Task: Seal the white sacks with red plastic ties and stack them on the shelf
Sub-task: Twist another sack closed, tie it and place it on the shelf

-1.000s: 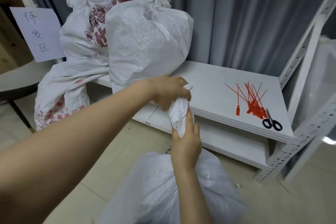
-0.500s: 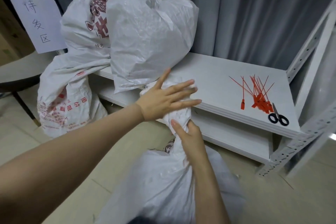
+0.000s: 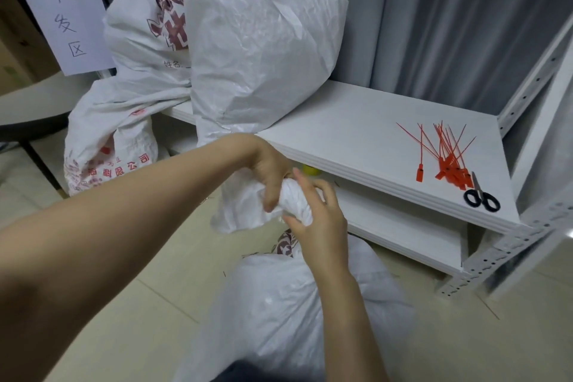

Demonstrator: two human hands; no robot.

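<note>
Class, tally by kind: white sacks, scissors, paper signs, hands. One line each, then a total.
White sacks: 4 (held sack, plain sack on the shelf, printed sack behind it, slumped sack at left, perhaps part of the printed one)
Scissors: 1
Paper sign: 1
Hands: 2 (left hand, right hand)
Total: 8

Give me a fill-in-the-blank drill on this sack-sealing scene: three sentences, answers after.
The left hand and right hand both grip the gathered neck of the white sack standing on the ____.
The red ties lie on the shelf beside the black ____.
In the picture, the handwritten paper sign hangs to the ____ of the sealed sacks.
Missing words: floor; scissors; left.
</note>
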